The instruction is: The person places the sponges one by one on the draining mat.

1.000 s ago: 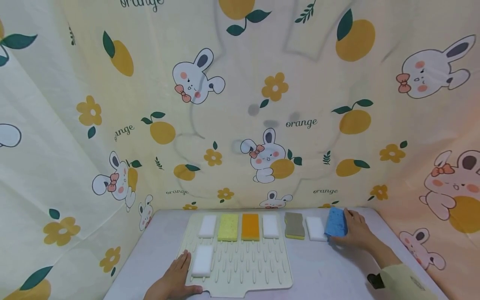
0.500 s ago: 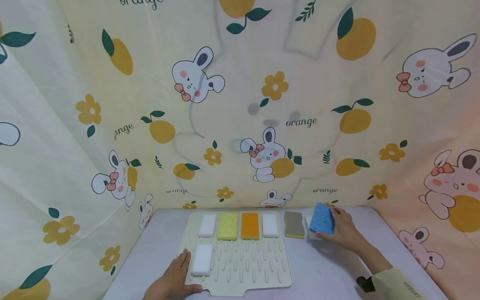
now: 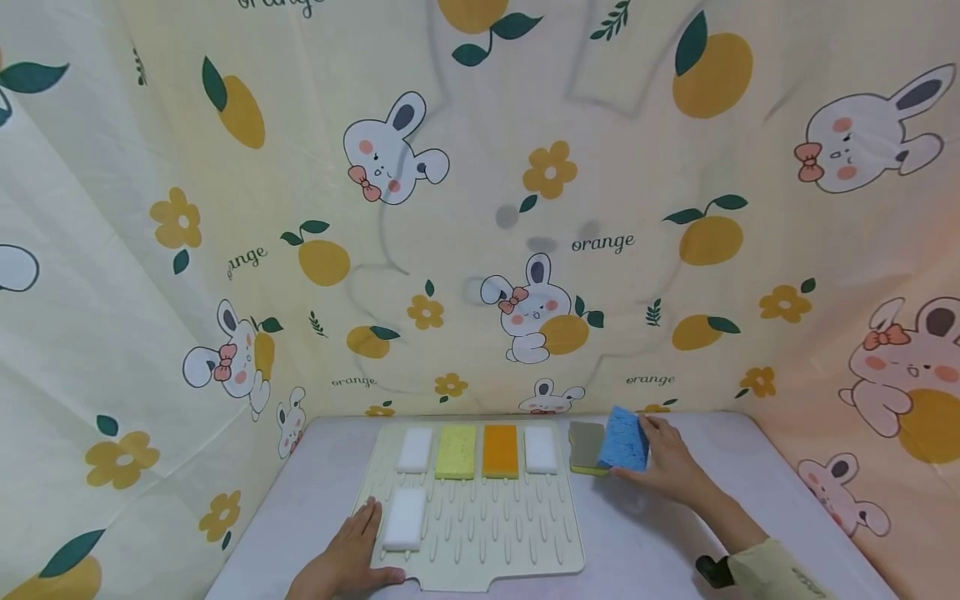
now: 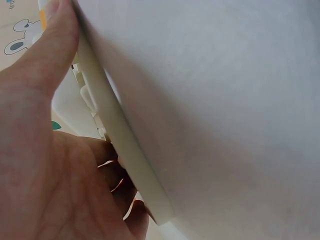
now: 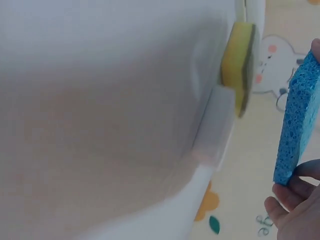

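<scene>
My right hand [image 3: 675, 467] holds a blue sponge [image 3: 624, 439] between thumb and fingers, above the table to the right of a cream ridged drying board [image 3: 517, 537]. In the right wrist view the blue sponge [image 5: 299, 115] is tilted, apart from the tabletop. A grey and yellow sponge [image 3: 583, 442] lies partly behind it. One white sponge [image 5: 216, 130] shows in the right wrist view but is hidden in the head view. My left hand [image 3: 341, 546] rests at the board's near left corner, thumb on the front edge [image 4: 132, 160] side, fingers along the left edge.
Along the board's back row lie a white sponge [image 3: 415, 450], a yellow sponge [image 3: 456, 452], an orange sponge [image 3: 500, 451] and another white sponge [image 3: 540, 451]. A white block-shaped sponge [image 3: 405, 518] sits in the front left. Patterned cloth [image 3: 465, 208] encloses the table [image 3: 630, 542].
My right hand has lifted the blue sponge and carried it leftward, past the white sponge, to in front of the grey and yellow one. The left hand has stayed in place.
</scene>
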{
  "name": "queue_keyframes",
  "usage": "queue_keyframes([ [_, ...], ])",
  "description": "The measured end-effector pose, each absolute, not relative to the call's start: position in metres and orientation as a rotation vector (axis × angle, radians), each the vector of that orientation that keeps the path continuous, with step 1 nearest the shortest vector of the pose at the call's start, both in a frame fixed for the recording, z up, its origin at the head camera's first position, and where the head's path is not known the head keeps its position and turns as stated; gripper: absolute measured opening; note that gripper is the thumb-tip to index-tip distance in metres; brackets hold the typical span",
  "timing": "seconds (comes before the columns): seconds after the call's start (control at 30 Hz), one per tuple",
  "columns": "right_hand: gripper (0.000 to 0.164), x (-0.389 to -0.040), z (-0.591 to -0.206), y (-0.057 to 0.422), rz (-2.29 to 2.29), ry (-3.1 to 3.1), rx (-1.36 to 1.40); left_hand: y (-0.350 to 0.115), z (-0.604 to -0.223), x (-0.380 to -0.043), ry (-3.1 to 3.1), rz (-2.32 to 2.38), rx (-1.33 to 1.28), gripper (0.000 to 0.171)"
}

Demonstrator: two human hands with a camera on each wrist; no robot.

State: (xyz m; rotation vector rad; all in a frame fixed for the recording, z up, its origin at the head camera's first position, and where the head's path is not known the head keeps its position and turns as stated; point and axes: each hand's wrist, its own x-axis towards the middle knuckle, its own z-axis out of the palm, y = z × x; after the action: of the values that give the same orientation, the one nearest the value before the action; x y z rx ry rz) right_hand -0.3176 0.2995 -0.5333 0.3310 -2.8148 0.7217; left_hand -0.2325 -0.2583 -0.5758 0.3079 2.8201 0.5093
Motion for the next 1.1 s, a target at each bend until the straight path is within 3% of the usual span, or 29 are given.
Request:
queue_keyframes([
  [1.1,0.122,-0.301,-0.531,0.215,0.84,-2.808,0.472,-0.26,-0.58,-0.236,2.809,0.513,0.286,0.137],
])
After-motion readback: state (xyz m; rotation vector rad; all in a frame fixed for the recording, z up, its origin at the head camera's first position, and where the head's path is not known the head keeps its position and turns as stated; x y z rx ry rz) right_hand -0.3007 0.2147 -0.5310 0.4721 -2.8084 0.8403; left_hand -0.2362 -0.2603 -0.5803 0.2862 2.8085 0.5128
